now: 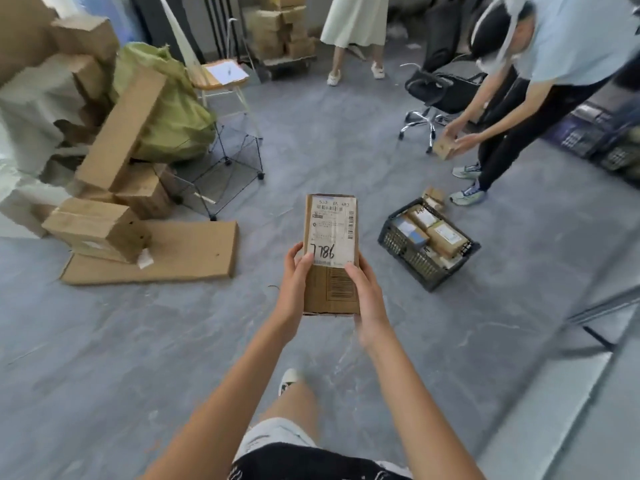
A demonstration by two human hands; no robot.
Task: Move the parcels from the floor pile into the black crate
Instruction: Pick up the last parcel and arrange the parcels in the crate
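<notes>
Your left hand [294, 285] and right hand [367, 299] clasp the near end of a long flat cardboard parcel [331, 251], thumbs on top, fingers hidden beneath. It is held in the air above the grey floor [138, 341], with the black crate [427, 244] ahead to your right, already well filled. The parcel looks stiff and probably light (its far end does not droop), though the taped label may be slick. Holding the long sides near the middle would likely balance it better.
</notes>
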